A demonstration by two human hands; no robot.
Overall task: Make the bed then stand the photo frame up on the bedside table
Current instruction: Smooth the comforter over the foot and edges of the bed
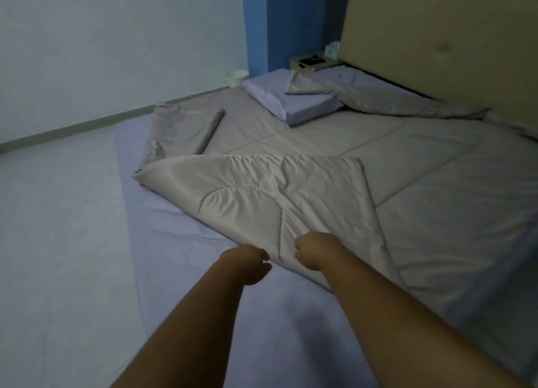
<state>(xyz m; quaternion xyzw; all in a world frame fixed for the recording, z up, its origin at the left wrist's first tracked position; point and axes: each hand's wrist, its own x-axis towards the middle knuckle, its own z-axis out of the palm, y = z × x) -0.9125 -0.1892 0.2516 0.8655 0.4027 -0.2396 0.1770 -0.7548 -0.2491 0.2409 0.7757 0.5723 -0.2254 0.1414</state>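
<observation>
A grey quilted duvet [407, 160] lies over the bed, its near left corner folded back on itself. Both my hands hold the edge of that folded flap: my left hand [250, 264] grips it at the lower tip, my right hand [313, 252] a little to the right. Bare lilac sheet [221, 306] shows beneath my arms. A lilac pillow [291, 102] lies near the headboard with part of the duvet draped on it. At the far corner stands the bedside table [313, 63], with a dark flat object [310, 60] on top; I cannot tell if it is the photo frame.
A beige padded headboard [436, 32] runs along the back right. A tissue box [332, 50] stands on the bedside table. A white bin [237, 77] is on the floor by the blue wall. Pale floor [58, 213] lies to the bed's left.
</observation>
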